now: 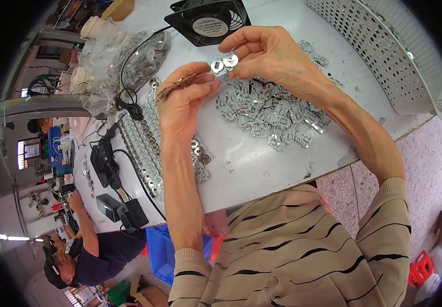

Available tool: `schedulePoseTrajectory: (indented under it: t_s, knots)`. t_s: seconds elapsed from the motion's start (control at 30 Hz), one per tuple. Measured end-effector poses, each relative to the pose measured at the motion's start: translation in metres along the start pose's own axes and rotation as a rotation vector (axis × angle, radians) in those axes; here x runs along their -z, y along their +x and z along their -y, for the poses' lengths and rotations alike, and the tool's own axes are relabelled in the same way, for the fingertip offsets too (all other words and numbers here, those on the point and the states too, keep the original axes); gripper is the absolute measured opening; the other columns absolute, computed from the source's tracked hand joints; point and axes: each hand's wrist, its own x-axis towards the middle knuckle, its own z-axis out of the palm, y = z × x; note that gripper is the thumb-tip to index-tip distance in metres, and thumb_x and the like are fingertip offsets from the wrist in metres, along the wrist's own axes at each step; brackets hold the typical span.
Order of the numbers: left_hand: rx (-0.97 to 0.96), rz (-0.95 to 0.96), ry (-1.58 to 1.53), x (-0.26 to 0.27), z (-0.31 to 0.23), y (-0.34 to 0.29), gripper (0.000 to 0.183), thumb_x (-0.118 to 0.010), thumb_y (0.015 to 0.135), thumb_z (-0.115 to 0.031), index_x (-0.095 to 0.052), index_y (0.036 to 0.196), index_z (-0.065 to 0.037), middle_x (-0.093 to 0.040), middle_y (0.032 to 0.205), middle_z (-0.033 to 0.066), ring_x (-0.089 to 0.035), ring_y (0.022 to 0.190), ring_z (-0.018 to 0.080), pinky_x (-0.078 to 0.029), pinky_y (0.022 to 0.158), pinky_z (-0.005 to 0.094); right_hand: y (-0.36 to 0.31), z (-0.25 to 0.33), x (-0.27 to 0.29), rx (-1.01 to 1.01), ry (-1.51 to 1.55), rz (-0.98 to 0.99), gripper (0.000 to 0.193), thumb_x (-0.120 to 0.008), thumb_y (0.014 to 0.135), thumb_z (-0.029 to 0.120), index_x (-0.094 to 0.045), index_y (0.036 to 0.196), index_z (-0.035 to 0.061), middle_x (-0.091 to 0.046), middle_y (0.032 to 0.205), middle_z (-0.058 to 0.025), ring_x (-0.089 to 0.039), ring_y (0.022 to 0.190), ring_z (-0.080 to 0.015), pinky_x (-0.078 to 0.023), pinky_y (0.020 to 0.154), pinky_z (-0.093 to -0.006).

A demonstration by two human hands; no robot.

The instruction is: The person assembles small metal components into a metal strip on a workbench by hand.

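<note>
Both bare forearms rise from striped sleeves. The left hand (pixel 182 100) is raised with fingers curled in a pinch; the right hand (pixel 267 51) pinches with its fingertips, close beside it.

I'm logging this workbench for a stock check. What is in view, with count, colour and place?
small metal plate: one, silver, pinched between both hands
metal plates pile: many, silver, table centre
plate rows: several, silver, left of the forearm
fan: one, black, far edge
perforated basket: one, white, right
bags of parts: clear, far left
co-worker: one, dark shirt, lower left
blue crate: one, under table
left hand: grip shut
right hand: grip shut
</note>
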Motion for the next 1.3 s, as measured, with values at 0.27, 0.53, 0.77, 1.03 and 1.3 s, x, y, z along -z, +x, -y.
schedulePoseTrajectory:
  t_s: [0.27, 0.53, 0.77, 1.03, 1.3]
  knots:
    - [0.006, 0.14, -0.109, -0.004, -0.002, 0.0, 0.03, -0.064, 0.075, -0.001, -0.058, 0.103, 0.006, -0.06, 0.081, 0.0073, -0.055, 0.07, 0.0126, -0.046, 0.059, 0.0242, 0.003, -0.015, 0.002, 0.06, -0.127, 0.022, 0.033, -0.06, 0.064, -0.001, -0.058, 0.097, -0.0036, -0.063, 0.077, -0.0063, -0.058, 0.068, -0.0088, -0.045, 0.062, -0.0205]
    - [-0.113, 0.046, -0.011, -0.009, 0.001, -0.002, 0.027, -0.066, 0.074, -0.003, -0.061, 0.099, 0.004, -0.06, 0.078, 0.0063, -0.052, 0.062, 0.0094, -0.041, 0.053, 0.0216, -0.001, -0.002, -0.003, 0.021, -0.117, 0.046, 0.03, -0.06, 0.065, -0.002, -0.055, 0.095, -0.0033, -0.059, 0.068, -0.0018, -0.055, 0.062, -0.0063, -0.042, 0.056, -0.019]
    - [-0.354, 0.009, 0.298, -0.013, 0.005, -0.005, 0.019, -0.07, 0.065, 0.005, -0.066, 0.083, 0.0, -0.054, 0.069, -0.0018, -0.046, 0.06, 0.0049, -0.035, 0.052, 0.0173, 0.001, -0.007, -0.003, 0.061, -0.121, 0.025, 0.032, -0.058, 0.064, -0.004, -0.055, 0.096, -0.0037, -0.055, 0.065, 0.0009, -0.052, 0.061, -0.0048, -0.041, 0.054, -0.0181]
    - [-0.471, -0.041, 0.41, -0.016, 0.004, -0.008, 0.022, -0.07, 0.063, 0.007, -0.066, 0.083, -0.001, -0.047, 0.063, -0.0057, -0.041, 0.056, 0.0024, -0.033, 0.051, 0.0154, 0.002, -0.016, -0.007, 0.141, -0.171, -0.027, 0.031, -0.054, 0.064, -0.006, -0.056, 0.095, -0.0035, -0.057, 0.07, -0.0022, -0.052, 0.061, -0.0049, -0.043, 0.053, -0.019]
    - [-0.362, 0.006, 0.502, -0.021, 0.005, -0.012, 0.02, -0.069, 0.064, 0.005, -0.066, 0.083, 0.0, -0.048, 0.06, -0.006, -0.041, 0.055, 0.0013, -0.031, 0.048, 0.0152, 0.002, -0.028, -0.009, 0.247, -0.344, -0.096, 0.029, -0.055, 0.063, -0.006, -0.059, 0.091, -0.0013, -0.06, 0.067, -0.0076, -0.056, 0.058, -0.0117, -0.045, 0.052, -0.0248]
